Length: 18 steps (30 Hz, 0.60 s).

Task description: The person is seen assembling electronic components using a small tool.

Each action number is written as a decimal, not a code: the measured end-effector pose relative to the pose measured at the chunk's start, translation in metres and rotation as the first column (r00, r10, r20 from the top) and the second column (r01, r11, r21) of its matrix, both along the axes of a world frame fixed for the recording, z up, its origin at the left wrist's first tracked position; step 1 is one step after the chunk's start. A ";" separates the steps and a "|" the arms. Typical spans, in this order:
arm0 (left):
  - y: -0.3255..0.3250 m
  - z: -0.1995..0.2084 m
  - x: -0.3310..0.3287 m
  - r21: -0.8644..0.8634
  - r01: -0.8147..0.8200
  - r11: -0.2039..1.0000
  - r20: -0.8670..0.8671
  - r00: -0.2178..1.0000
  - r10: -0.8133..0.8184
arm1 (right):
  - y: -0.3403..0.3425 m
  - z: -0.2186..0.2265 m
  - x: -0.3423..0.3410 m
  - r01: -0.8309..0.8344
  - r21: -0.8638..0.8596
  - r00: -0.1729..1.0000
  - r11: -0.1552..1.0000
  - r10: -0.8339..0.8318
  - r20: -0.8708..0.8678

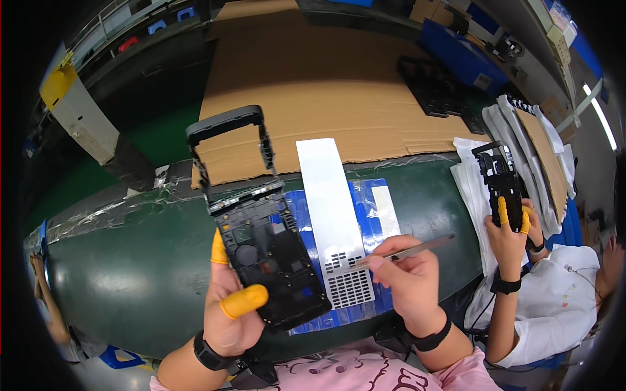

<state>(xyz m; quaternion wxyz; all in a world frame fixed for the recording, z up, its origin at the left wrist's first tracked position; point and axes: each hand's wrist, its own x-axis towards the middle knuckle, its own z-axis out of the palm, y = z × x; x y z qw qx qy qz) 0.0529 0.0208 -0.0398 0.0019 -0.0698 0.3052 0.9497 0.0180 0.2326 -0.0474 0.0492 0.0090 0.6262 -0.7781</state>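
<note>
My left hand (231,306), with yellow finger cots on its thumb and a finger, grips a black plastic device housing (274,260) by its lower left side. The housing is tilted and has a tall handle-like frame (225,120) at its far end. Tweezers (417,249) are pinched in my right hand (411,280), their tips over a white sheet (329,195) that carries rows of small black stickers (350,289). Some places in the upper rows of stickers are bare. The sheet lies on a blue taped pad (297,202).
A large cardboard sheet (306,85) covers the far side of the green table (130,260). On the right, a co-worker's hands (508,241) hold a similar black housing (502,179) beside stacked white padded sheets (528,163). Black parts (437,91) and a blue bin (460,58) stand at the back right.
</note>
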 end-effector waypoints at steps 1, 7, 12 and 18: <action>0.001 0.000 0.000 0.002 0.005 1.000 -0.004 1.000 -0.005 | -0.001 -0.005 0.000 -0.017 0.033 0.999 0.999 0.016 0.034; -0.001 -0.007 -0.002 -0.051 -0.074 0.996 0.084 0.993 0.078 | 0.000 -0.016 -0.002 -0.047 0.051 0.987 0.998 0.038 0.154; 0.000 -0.006 -0.006 -0.049 -0.068 0.997 0.114 0.991 0.073 | -0.004 -0.019 -0.003 -0.108 0.144 0.987 0.984 0.089 0.135; 0.004 -0.003 -0.003 -0.118 -0.105 0.988 0.103 0.988 0.117 | -0.006 -0.016 -0.001 -0.087 0.188 0.986 0.978 0.058 0.154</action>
